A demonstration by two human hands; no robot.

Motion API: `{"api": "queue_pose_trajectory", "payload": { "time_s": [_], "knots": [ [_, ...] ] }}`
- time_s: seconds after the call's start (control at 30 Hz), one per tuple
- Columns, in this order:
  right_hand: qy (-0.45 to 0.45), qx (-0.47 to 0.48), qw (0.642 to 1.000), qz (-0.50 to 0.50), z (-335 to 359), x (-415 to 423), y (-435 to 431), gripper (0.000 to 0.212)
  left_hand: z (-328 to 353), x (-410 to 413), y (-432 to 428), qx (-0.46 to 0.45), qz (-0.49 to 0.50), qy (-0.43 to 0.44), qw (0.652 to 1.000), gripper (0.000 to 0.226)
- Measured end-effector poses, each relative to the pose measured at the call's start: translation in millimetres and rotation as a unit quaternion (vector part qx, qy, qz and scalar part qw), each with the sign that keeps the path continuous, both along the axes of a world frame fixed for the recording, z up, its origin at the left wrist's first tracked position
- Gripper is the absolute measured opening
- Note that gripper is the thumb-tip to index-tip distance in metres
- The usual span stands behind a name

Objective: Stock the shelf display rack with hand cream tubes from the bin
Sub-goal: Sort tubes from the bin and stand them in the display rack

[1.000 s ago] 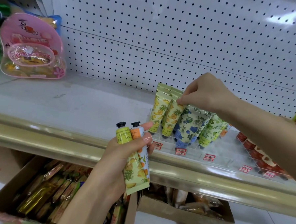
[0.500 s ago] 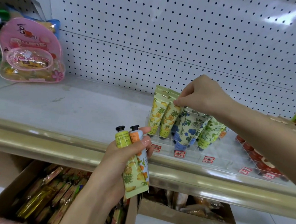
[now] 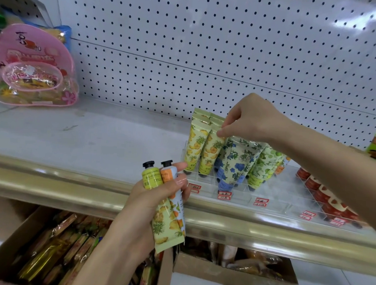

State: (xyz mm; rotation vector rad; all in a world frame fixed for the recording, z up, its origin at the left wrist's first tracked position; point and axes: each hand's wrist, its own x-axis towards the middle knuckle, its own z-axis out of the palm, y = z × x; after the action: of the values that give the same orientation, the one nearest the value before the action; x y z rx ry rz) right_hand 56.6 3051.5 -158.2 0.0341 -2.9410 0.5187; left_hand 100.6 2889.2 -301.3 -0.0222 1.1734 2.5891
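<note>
My left hand (image 3: 144, 207) grips two hand cream tubes (image 3: 167, 219) caps up, one with a yellow neck and one with an orange neck, just in front of the shelf lip. My right hand (image 3: 252, 121) pinches the crimped top of a yellow pineapple-print tube (image 3: 210, 152) that stands cap down in the clear display rack (image 3: 273, 203). Beside it in the rack stand another yellow tube (image 3: 193, 147), a blue-flower tube (image 3: 234, 164) and a green tube (image 3: 263, 166). A cardboard bin (image 3: 44, 250) of packaged tubes sits below the shelf at the left.
A pink clear bag of goods (image 3: 32, 68) stands at the shelf's back left. Red-printed tubes (image 3: 323, 193) fill the rack's right side. A second cardboard box (image 3: 236, 275) sits under the gold shelf edge (image 3: 71, 186). White pegboard (image 3: 209, 45) backs the shelf.
My right hand stays pinched on the yellow tube's top and has pressed it slightly down into the rack. My left hand holds its two tubes in about the same place.
</note>
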Motion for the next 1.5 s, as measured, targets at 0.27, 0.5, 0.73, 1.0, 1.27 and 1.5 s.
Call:
{"api": "queue_pose_trajectory", "payload": {
  "time_s": [0.27,0.5,0.73,1.0,1.27,1.5],
  "knots": [
    [-0.023,0.017,1.000,0.000,5,-1,-3,0.015,0,-3,-1,0.006,0.007,-0.011,1.000,0.031],
    [-0.025,0.028,0.999,-0.004,6,-3,-2,0.020,5,12,-2,0.009,0.007,-0.004,1.000,0.034],
    [-0.010,0.032,0.999,-0.008,2,-4,0,0.016,4,1,-1,0.022,0.025,-0.041,0.999,0.035],
    [0.001,0.041,0.999,0.003,4,1,-1,0.014,16,18,-2,0.052,0.027,-0.041,0.997,0.010],
    [0.050,-0.004,0.997,0.053,11,32,2,0.011,25,22,1,0.061,0.023,-0.009,0.998,0.036],
    [-0.053,-0.150,0.980,0.119,-1,77,6,0.006,33,28,5,0.047,0.001,0.005,0.999,0.024]
  ]
}}
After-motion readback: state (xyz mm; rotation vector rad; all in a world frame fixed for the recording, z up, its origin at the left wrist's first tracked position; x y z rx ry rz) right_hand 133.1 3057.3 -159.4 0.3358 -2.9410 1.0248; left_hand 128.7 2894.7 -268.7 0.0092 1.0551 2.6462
